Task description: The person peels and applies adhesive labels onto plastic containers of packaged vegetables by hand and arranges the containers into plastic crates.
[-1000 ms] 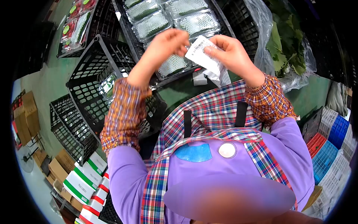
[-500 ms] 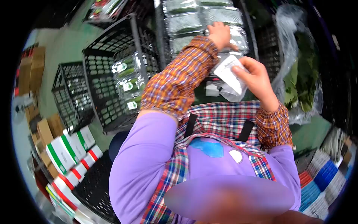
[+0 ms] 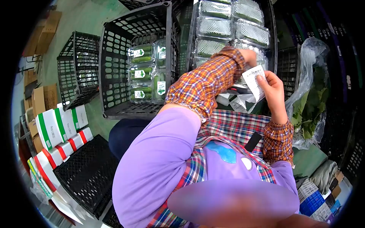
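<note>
Labels (image 3: pixel 255 79), paper strip, sit in the right hand (image 3: pixel 273 89), pinched between thumb and fingers by the near end of the black crate (image 3: pixel 273 34). Left hand (image 3: pixel 249 57) is over the packs (image 3: pixel 216 27) in there; fingertips hidden, can't tell grip or opening. Paper looks light, limp, easily creased: hold by an edge. Packs probably slick, dentable; grab by the rims.
</note>
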Motion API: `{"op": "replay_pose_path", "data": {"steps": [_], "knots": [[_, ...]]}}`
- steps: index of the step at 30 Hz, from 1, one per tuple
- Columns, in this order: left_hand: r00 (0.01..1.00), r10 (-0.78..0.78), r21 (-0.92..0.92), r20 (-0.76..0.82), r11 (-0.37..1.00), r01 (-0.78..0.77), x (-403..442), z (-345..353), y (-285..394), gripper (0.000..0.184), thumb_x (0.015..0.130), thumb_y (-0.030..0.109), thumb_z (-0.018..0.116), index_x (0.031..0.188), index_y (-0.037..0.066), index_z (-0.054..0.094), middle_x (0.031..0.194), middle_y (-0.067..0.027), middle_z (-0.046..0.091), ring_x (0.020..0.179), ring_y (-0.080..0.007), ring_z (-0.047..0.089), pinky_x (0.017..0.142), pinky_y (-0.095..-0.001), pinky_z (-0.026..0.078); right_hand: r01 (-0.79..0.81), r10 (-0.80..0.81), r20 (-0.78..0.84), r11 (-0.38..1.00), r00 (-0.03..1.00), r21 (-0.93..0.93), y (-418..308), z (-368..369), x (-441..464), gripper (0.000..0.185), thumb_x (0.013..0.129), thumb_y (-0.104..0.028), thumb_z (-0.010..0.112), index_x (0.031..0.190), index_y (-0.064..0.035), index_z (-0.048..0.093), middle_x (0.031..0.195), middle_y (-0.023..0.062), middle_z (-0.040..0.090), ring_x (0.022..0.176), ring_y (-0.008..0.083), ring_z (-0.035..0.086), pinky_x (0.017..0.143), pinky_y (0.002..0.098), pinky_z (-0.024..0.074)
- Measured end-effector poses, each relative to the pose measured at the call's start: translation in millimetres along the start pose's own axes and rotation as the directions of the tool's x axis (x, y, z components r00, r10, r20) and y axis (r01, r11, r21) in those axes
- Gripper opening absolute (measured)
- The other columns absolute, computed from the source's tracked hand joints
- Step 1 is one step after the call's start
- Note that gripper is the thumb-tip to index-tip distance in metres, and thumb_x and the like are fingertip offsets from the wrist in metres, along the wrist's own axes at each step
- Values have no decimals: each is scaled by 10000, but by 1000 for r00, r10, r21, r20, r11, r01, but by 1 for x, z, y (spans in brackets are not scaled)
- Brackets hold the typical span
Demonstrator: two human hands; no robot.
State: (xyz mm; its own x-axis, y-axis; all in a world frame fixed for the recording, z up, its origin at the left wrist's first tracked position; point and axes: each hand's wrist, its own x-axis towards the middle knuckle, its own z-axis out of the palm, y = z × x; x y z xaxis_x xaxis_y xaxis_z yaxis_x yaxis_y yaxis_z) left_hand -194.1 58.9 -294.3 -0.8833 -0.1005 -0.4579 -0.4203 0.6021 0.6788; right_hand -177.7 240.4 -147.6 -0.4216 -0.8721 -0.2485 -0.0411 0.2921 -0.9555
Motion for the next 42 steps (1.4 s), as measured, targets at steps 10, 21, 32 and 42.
{"op": "replay_pose_path", "data": {"steps": [10,21,32,42], "knots": [[972,-140,-815,-188,575,-75,-113,-10,-32,777,739,289,736,1345,-6,350,1123,-162,556,1037,-270,550,791,-387,472,-31,30,-23,999,999,-34,-4,-11,-2,176,877,-139,631,918,33,627,781,-5,621,690,28,531,609,183,417],[994,93,-986,-61,147,-74,-174,2,-17,530,909,276,564,1327,26,357,1226,-110,511,1094,-205,540,878,-332,492,-20,27,11,926,1000,-377,-15,-7,-2,323,795,-287,722,736,21,639,594,27,580,544,55,524,470,247,393],[989,117,-970,-93,215,-117,-185,11,7,652,917,432,535,1339,-15,319,1233,-150,504,1105,-215,542,876,-342,498,43,-35,25,749,999,-661,-13,11,5,397,746,-388,724,750,7,682,585,137,594,513,228,584,495,346,441],[976,111,-924,-186,317,-212,-166,31,-4,744,707,162,782,1274,-84,369,1086,-167,582,952,-207,591,795,-302,478,-25,21,-14,761,1000,-648,-5,0,6,397,745,-372,715,759,22,669,617,150,588,533,224,581,512,342,441]]}}
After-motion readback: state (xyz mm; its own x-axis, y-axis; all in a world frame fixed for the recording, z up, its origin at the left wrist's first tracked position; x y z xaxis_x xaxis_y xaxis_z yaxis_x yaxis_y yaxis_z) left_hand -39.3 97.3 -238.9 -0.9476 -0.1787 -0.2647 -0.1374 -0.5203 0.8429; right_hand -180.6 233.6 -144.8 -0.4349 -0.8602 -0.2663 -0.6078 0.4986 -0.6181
